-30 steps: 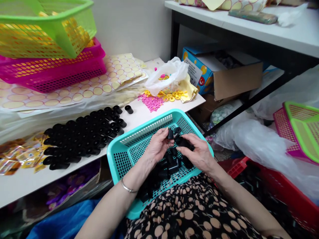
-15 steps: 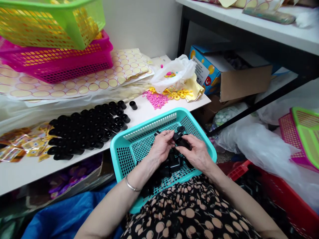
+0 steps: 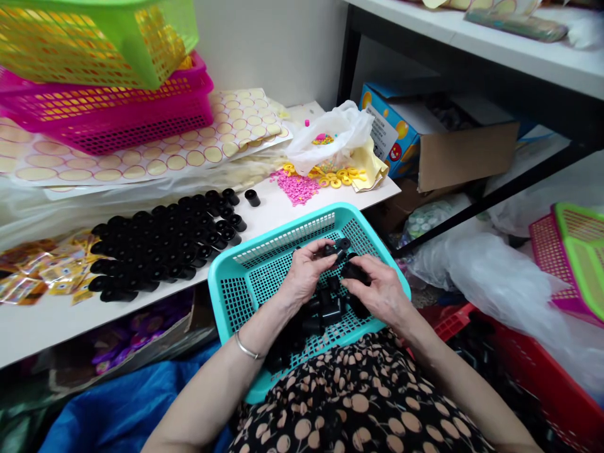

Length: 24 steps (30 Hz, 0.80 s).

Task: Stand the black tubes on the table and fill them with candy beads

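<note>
Above a turquoise basket (image 3: 221, 277), my left hand (image 3: 304, 272) pinches a small black plastic part (image 3: 340, 246) with a rounded end. My right hand (image 3: 377, 286) has its fingers closed around a black cylindrical piece (image 3: 353, 270), a short way to the right of the other part. A narrow gap shows between the two pieces. Under both hands, loose black plastic parts (image 3: 331, 311) lie in the basket; some are hidden by my wrists. On the white shelf to the left, black cylinders (image 3: 160, 242) stand in close rows, with one cylinder (image 3: 252, 198) apart.
Pink beads (image 3: 299, 189), yellow rings (image 3: 337, 178) and a white plastic bag (image 3: 330, 135) lie at the shelf's right end. Stacked green and pink baskets (image 3: 141, 119) stand back left. A table leg brace (image 3: 491, 201) slants at right, above a red crate (image 3: 533, 371).
My hands have moved slightly apart. The black parts, close together before, now have a gap between them, one in each hand.
</note>
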### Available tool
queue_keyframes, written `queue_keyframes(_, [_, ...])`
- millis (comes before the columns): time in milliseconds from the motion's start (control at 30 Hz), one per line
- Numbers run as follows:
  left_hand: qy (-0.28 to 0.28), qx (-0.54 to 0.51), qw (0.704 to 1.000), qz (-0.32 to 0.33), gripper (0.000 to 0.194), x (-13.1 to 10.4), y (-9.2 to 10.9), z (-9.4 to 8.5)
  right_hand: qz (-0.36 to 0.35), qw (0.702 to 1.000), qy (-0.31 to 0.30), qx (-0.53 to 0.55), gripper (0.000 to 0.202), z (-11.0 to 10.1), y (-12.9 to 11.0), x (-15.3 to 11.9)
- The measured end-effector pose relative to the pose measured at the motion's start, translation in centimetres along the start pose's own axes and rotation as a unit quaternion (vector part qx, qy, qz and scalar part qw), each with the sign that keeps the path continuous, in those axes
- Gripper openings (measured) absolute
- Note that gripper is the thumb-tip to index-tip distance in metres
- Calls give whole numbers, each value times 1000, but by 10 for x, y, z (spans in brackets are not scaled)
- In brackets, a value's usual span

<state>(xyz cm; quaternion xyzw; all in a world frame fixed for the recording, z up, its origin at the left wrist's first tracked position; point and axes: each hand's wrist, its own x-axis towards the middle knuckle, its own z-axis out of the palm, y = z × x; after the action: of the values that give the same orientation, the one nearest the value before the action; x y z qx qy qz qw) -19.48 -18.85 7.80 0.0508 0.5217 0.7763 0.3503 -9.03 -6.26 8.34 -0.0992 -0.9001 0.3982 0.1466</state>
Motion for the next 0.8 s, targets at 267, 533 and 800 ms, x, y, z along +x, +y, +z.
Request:
queue_keyframes(267, [-72,87,994,-8,30,4,9,-11,-65,996,50,21,32,-16,4,9])
queue_keyframes(533, [-91,125,988,-31,25,2,7,-11,-99,995,27,-5,35,-13,7,9])
queue_keyframes(800, [-71,145,987,0,23,4,9,-5,-125,991,-12,-53,32,-11,3,11])
